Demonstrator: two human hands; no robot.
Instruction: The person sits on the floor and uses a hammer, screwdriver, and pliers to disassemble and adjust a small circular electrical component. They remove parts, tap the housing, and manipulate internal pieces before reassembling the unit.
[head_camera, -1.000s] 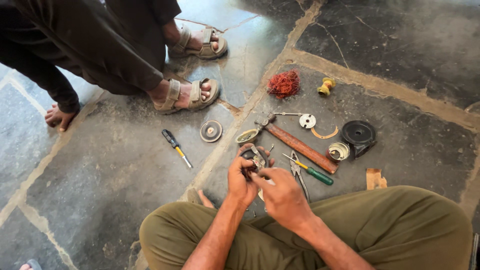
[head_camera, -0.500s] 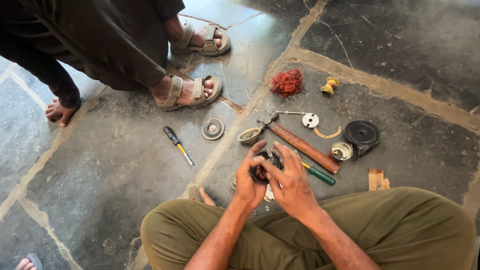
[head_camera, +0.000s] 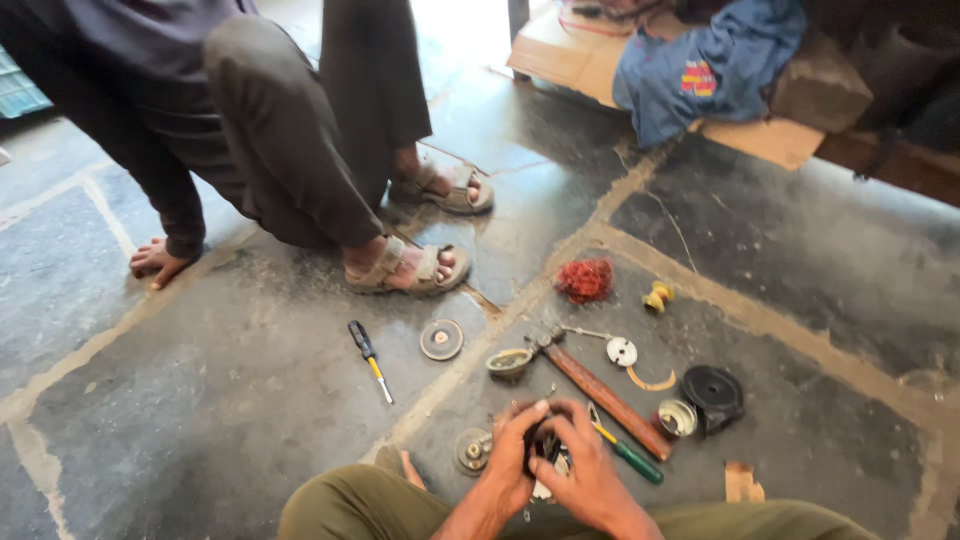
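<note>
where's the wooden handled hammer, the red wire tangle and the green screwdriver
wooden handled hammer (head_camera: 608, 401), head view, middle of its brown handle
red wire tangle (head_camera: 585, 280), head view, centre of the bundle
green screwdriver (head_camera: 637, 463), head view, on its green grip

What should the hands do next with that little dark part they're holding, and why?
Probably keep both hands cupped around it and turn it gently. The left hand and right hand wrap the small dark part above the stone floor, and most of it is hidden, so what it needs cannot be told. The green-handled screwdriver lies right beside the right hand if a tool is wanted.
</note>
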